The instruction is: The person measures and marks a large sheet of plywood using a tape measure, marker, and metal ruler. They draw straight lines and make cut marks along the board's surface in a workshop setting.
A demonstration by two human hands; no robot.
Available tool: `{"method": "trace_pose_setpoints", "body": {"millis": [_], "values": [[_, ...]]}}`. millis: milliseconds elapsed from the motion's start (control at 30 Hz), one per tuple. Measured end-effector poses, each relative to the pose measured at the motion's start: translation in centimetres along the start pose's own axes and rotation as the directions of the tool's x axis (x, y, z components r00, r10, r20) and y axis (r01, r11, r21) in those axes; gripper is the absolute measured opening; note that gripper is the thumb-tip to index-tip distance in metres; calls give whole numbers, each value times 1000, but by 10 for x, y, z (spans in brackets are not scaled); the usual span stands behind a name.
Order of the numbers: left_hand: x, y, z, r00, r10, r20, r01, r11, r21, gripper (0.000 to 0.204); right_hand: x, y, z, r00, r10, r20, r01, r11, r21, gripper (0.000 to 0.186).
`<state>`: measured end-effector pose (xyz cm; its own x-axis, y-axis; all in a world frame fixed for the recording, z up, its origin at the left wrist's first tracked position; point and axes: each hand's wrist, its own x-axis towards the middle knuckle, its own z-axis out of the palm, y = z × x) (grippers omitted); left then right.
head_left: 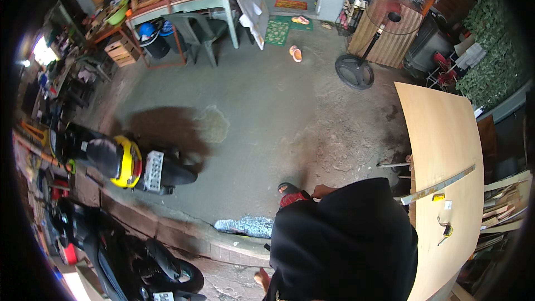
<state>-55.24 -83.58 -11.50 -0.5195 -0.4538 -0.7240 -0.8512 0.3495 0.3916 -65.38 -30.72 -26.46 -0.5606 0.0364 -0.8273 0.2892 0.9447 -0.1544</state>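
My black shirt [345,239] fills the lower middle. At its lower left edge a small bit of skin shows, seemingly my left hand [261,277]; its fingers are too small to read. Another patch of skin, perhaps my right hand [322,190], peeks out above the shirt beside red cloth [293,198]; no fingers can be made out. Nothing held is visible. A foot in a dark sandal [287,188] stands on the concrete. To the right lies a plywood sheet [440,128], bearing a long metal ruler [440,183], a yellow tape measure [439,197] and a small black-and-yellow item [447,230].
A yellow-and-black motorbike [128,161] and a dark motorbike [122,256] stand at left. Farther back are a pedestal fan [356,71], a green plastic chair [192,30], loose slippers [295,53] and a loaded table [178,6]. Wood offcuts [501,206] are stacked beyond the plywood.
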Motion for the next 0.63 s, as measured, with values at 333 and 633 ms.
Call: {"method": "trace_pose_setpoints", "body": {"millis": [333,633], "values": [[81,378,191,501,817,287,-862,500,83,67,-32,16,-175,920,220,-325,172,518,838,43],[163,480,199,841,291,457,-532,282,799,54,-30,115,-323,929,336,-155,70,252,965,50]]}}
